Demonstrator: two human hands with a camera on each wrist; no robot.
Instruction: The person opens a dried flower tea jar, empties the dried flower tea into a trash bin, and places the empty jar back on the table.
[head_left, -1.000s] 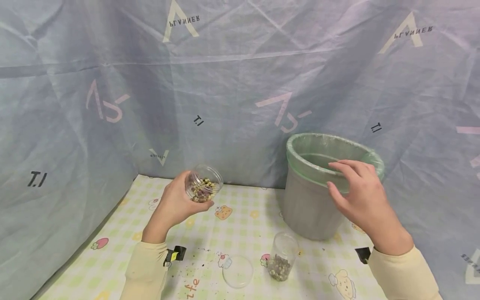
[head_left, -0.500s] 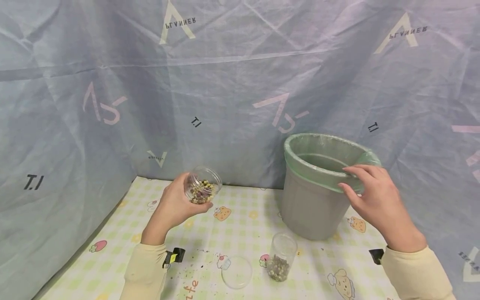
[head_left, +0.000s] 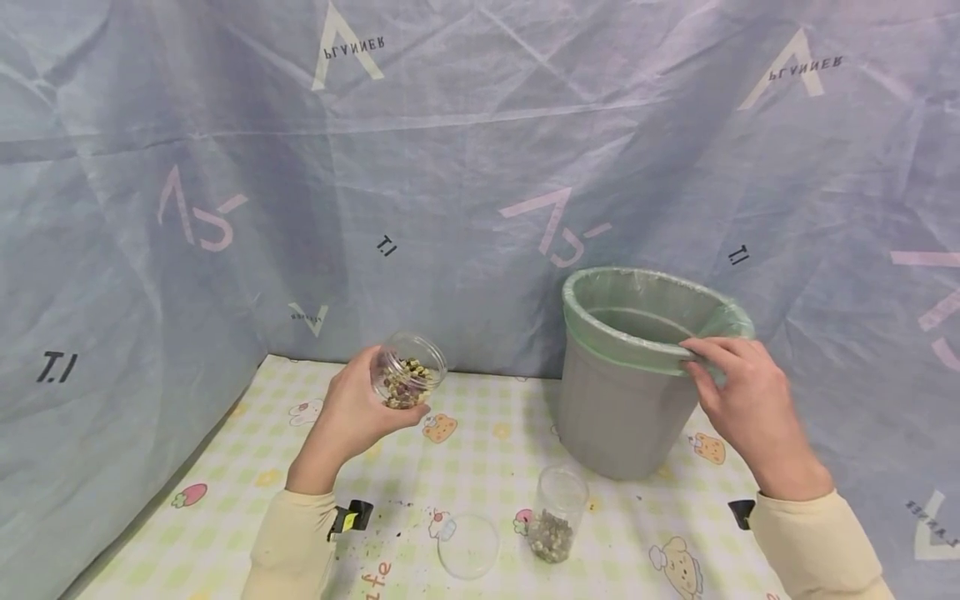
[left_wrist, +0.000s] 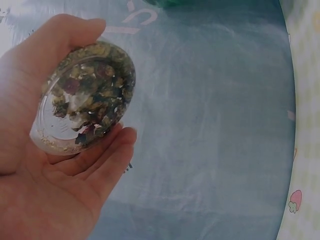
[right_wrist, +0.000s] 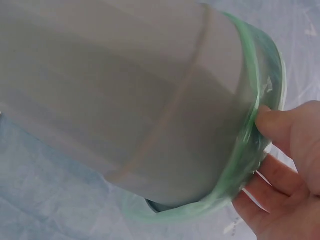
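Note:
In the head view my left hand (head_left: 357, 408) grips a clear jar (head_left: 408, 372) of dried flower tea, tilted with its open mouth toward the camera. The left wrist view shows the jar's base (left_wrist: 92, 100), with dried buds and dark petals inside. My right hand (head_left: 753, 408) pinches the front right rim of a grey trash bin (head_left: 615, 408) lined with a green bag (head_left: 626, 351). The thumb (right_wrist: 275, 124) lies on the outside of the bag in the right wrist view; the fingers reach over the rim, their tips partly hidden.
A second clear jar (head_left: 557, 517), part full of dried buds, stands front centre. Left of it lies a clear round lid (head_left: 468, 547). Dark crumbs are scattered on the checked tablecloth (head_left: 420, 467). A grey-blue curtain (head_left: 450, 208) closes off the back and sides.
My right hand has closed from a spread pose beside the bin onto its rim. The left hand keeps the jar nearly still. The head view has shifted slightly.

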